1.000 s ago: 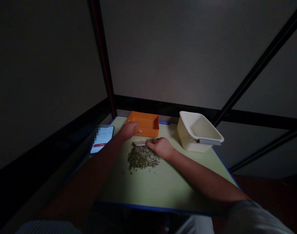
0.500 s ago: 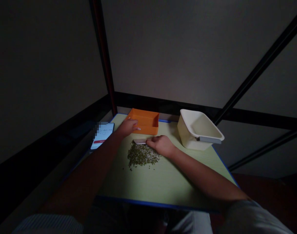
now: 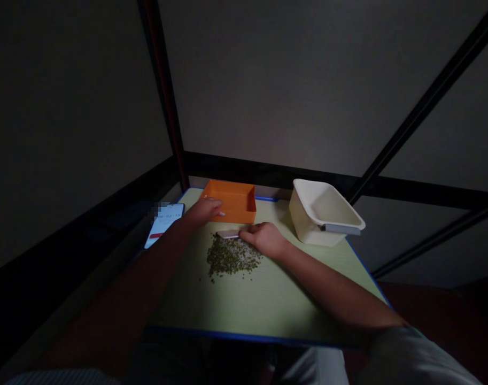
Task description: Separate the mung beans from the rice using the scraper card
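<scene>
My left hand (image 3: 204, 210) is at the left front corner of a shallow orange box (image 3: 238, 216), its fingers closed over the wall. Between the fingers of my right hand (image 3: 265, 238) is a flat, pale, card-like piece (image 3: 227, 234), held low at the far edge of a pile of small green grains or beans (image 3: 230, 259). Paler bits show among the grains, too small to name. The pile is spread on the light green table (image 3: 235, 305) just in front of the orange box.
A cream plastic bin (image 3: 311, 219) with a grey handle stands at the right back. A lit phone (image 3: 163, 224) lies at the table's left edge. Grey wall panels (image 3: 268, 96) rise behind the table.
The orange box has shifted slightly left along with my left hand. My right hand and the pale piece stay nearly in place at the pile. The view has turned a little.
</scene>
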Tool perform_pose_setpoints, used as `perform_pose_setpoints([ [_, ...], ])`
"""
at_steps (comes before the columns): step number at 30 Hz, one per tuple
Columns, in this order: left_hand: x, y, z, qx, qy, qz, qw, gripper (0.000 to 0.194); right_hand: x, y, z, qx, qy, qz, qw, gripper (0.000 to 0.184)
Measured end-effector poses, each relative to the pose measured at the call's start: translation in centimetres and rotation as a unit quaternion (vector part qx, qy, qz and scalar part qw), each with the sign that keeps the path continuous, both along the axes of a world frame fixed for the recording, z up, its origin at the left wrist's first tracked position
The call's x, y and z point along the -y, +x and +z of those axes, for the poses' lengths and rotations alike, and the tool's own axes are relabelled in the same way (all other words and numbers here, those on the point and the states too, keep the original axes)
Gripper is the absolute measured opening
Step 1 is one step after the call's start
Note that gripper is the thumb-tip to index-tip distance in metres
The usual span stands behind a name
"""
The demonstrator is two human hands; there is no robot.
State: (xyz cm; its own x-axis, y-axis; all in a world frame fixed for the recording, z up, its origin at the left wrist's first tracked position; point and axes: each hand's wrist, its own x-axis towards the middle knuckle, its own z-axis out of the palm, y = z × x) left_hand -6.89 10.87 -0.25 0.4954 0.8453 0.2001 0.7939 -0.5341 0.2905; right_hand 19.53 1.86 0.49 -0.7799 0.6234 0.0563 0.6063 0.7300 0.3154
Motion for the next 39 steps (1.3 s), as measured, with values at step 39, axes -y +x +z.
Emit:
perform_pose_setpoints([
  [39,17.3,3.4,0.0,0.214,0.020,0.007,0.977,0.033,0.6,5.8,0.4,-0.232,0.042,-0.051,0.970,0.028],
])
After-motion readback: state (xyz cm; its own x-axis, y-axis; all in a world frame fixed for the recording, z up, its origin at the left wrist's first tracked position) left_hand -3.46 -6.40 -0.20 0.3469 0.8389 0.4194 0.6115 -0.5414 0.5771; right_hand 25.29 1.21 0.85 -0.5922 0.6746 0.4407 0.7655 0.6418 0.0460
